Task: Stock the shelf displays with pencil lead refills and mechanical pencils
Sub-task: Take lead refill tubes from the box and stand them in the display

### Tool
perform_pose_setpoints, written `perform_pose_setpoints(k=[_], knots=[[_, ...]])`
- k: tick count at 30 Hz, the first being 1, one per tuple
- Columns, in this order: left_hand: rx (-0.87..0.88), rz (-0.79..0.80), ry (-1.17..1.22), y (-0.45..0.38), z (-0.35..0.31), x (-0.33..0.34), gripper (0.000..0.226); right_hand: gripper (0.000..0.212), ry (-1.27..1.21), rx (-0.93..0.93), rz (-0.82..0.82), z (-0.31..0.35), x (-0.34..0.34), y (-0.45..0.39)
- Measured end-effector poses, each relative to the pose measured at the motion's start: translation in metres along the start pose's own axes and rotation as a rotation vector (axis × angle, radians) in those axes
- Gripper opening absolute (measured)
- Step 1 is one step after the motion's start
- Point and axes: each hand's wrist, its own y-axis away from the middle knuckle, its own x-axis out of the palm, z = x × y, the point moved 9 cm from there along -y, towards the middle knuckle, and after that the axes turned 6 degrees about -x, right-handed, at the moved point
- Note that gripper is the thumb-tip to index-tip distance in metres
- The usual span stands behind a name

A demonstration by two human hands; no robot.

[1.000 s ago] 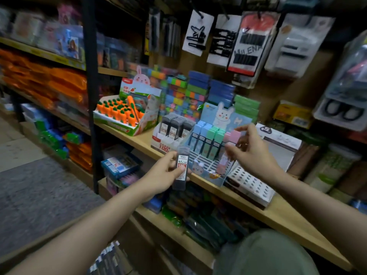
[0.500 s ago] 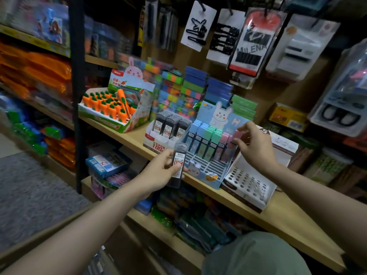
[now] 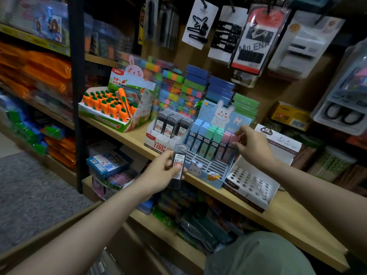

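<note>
While my left hand (image 3: 160, 171) holds a dark lead refill case (image 3: 178, 165) before the shelf (image 3: 278, 211), I note its grip firm. My right hand (image 3: 251, 144) pinches a pink refill case (image 3: 232, 143) in the bunny display (image 3: 210, 171).

The dark lead case (image 3: 177, 165) held in the left hand (image 3: 158, 173) says "0.7". The white box (image 3: 162, 140) of dark cases says "100". A hanging card (image 3: 256, 42) says "MILENA".

Glossy dark plastic lead case (image 3: 177, 166), matt printed-card rabbit display (image 3: 210, 169), smooth pale wood shelf (image 3: 286, 213).
</note>
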Motion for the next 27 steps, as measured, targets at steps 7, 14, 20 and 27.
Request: perform_pose_setpoints(k=[7,14,20,27], knots=[[0.035,-0.014,-0.006,0.002,-0.004,-0.001,0.020,0.019,0.208,-0.081,-0.086,0.005,-0.006,-0.003],[0.039,-0.054,0.072,0.005,-0.006,-0.003,0.014,0.013,0.258,-0.036,-0.007,0.006,0.004,-0.001],[-0.021,-0.090,0.201,0.006,-0.003,-0.009,0.016,0.035,-0.101,-0.004,-0.039,0.041,0.007,0.005],[-0.039,-0.060,0.154,0.002,-0.003,-0.008,0.015,0.033,-0.293,-0.197,0.233,0.135,0.056,0.004]])
